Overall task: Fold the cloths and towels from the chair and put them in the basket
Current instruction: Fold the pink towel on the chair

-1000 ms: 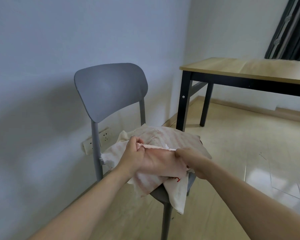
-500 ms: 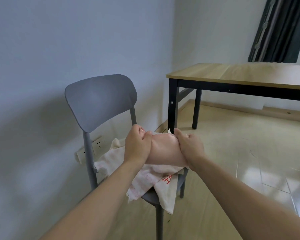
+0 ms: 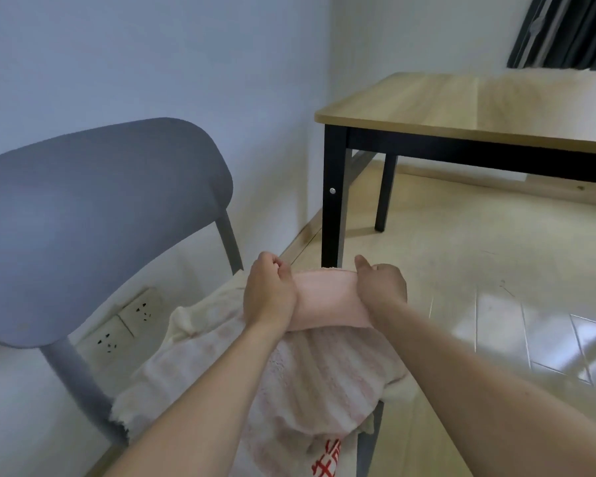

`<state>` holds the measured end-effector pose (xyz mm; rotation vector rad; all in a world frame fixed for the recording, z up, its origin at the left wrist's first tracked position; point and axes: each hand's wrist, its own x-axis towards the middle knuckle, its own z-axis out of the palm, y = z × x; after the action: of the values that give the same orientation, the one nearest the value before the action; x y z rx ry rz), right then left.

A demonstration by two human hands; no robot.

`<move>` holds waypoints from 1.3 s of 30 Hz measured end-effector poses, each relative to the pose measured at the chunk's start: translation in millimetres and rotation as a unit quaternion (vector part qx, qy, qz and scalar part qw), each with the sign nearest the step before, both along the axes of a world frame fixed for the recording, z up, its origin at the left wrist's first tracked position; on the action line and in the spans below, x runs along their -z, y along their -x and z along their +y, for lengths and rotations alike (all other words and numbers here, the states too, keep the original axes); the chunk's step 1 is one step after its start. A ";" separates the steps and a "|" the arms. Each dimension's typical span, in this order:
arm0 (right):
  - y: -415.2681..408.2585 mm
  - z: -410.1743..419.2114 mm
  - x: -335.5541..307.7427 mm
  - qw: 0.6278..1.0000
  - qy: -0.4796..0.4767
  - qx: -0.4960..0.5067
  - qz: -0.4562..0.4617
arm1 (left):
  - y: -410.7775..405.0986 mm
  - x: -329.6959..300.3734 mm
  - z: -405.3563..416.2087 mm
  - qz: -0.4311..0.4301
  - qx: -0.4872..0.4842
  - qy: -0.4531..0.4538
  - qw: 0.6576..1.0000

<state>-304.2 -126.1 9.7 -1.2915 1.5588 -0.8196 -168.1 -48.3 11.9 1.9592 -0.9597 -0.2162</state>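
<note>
Head view shows both hands holding a pink cloth [image 3: 327, 299] up just above the grey chair [image 3: 93, 215]. Left hand [image 3: 269, 292] grips the cloth's left end with its fingers [image 3: 283, 268] curled over the top edge, and the right hand [image 3: 381, 282] grips the right end the same way, thumb raised on the near side. Between them the cloth is drawn into a short band whose long axis runs left to right across the view, its top edge roughly level and its lower part drooping toward the person. Beneath the hands a heap of pale pink-striped towels [image 3: 317, 380] covers the chair seat, with one edge hanging off the front and showing red printed characters [image 3: 326, 461]. The chair's backrest faces the wall at left, where white sockets [image 3: 124, 327] sit low down. A wooden tabletop [image 3: 461, 105] on black legs stands well apart, farther back on the right, over a glossy pale floor [image 3: 496, 304]. A dark curtain [image 3: 565, 29] hangs at top right.
</note>
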 end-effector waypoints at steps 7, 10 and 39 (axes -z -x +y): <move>5.9 -22.0 -153.1 0.993 -0.113 0.002 0.023 | 9.1 -143.5 -22.8 0.172 -0.023 -0.066 0.983; 31.3 -19.7 -269.3 0.995 -0.103 -0.009 0.016 | 29.7 -252.0 -21.6 0.315 -0.008 -0.122 0.941; 421.7 -79.6 -545.8 0.986 -0.149 -0.027 -0.067 | 384.8 -547.7 -98.8 0.133 0.133 -0.085 0.979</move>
<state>-725.9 -205.6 555.4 -1.0355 1.4688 -0.5984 -552.9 -147.1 559.7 1.8885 -1.0489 -0.7140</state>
